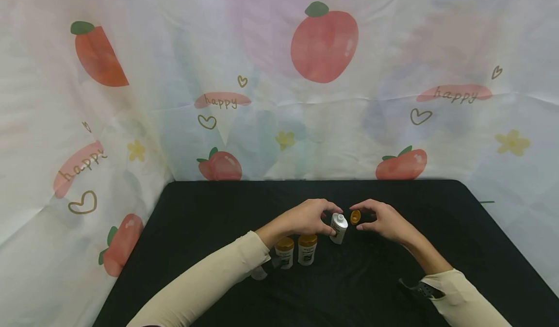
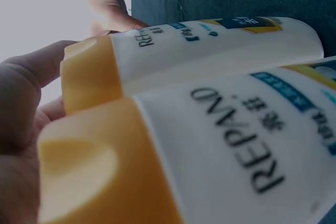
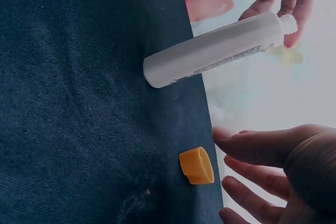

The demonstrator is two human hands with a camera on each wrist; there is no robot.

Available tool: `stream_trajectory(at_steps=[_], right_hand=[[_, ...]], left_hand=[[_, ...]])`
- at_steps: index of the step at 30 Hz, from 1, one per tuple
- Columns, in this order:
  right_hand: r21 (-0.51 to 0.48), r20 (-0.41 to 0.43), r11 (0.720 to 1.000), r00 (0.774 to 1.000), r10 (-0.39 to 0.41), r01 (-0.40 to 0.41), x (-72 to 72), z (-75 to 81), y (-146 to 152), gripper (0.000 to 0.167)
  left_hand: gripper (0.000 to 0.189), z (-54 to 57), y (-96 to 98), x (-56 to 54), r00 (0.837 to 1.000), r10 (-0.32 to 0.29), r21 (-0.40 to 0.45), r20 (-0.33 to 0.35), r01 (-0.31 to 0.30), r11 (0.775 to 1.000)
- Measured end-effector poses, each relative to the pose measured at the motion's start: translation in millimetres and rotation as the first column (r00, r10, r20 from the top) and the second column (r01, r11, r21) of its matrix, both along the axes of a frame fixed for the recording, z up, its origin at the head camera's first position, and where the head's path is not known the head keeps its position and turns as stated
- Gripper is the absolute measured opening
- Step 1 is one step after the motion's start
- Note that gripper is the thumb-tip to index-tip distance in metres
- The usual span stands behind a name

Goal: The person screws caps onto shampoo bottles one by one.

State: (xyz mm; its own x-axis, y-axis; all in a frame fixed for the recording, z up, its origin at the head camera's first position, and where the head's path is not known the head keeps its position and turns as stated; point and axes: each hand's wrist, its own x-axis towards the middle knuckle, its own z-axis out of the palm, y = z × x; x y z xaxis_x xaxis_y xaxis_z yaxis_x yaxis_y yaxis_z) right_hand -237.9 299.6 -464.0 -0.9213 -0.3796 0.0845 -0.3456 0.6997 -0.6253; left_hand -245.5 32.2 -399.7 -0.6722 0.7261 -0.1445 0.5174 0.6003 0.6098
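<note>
An uncapped white bottle stands upright, its narrow neck bare. My left hand is around its left side, fingers spread; in the right wrist view none wraps the bottle's near side. Whether the thumb touches it I cannot tell. To the right, an orange cap rests on the table with its hollow side up. Beside the cap is my right hand, thumb and fingers apart with a gap to the cap in the right wrist view. Two capped white bottles, one nearer and one farther, stand below my left wrist.
A black cloth-covered table lies under everything. Behind it and at the sides hangs a pale curtain printed with fruit. A strap with a dark device sits at my right wrist.
</note>
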Motion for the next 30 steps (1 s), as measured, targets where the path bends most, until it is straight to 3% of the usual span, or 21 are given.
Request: stream_trajectory(at_steps=[6,15,22,30], right_hand=[[0.021,-0.015,1.000,1.000,-0.006,0.007,0.3,0.2,-1.3,0.047],[0.059,-0.076,0.998,0.997,0.020,-0.015,-1.1,-0.8,-3.4,0.045],[0.098,-0.088,0.995,0.996,0.019,-0.010,-3.1,-2.7,-7.7,0.044],[0.126,-0.093,0.992,0.996,0.012,0.000,-4.8,-3.2,-9.5,0.040]], left_hand=[[0.044,-0.8,2.9,-0.7,0.998,-0.005,-0.024,-0.061,0.003,1.000],[0.027,-0.5,5.2,-0.2,0.997,-0.002,-0.015,-0.083,0.001,1.000],[0.021,-3.8,6.5,1.8,0.985,-0.030,-0.081,-0.171,0.016,0.997],[0.014,-5.0,7.7,0.6,0.983,-0.019,-0.109,-0.184,-0.001,0.994]])
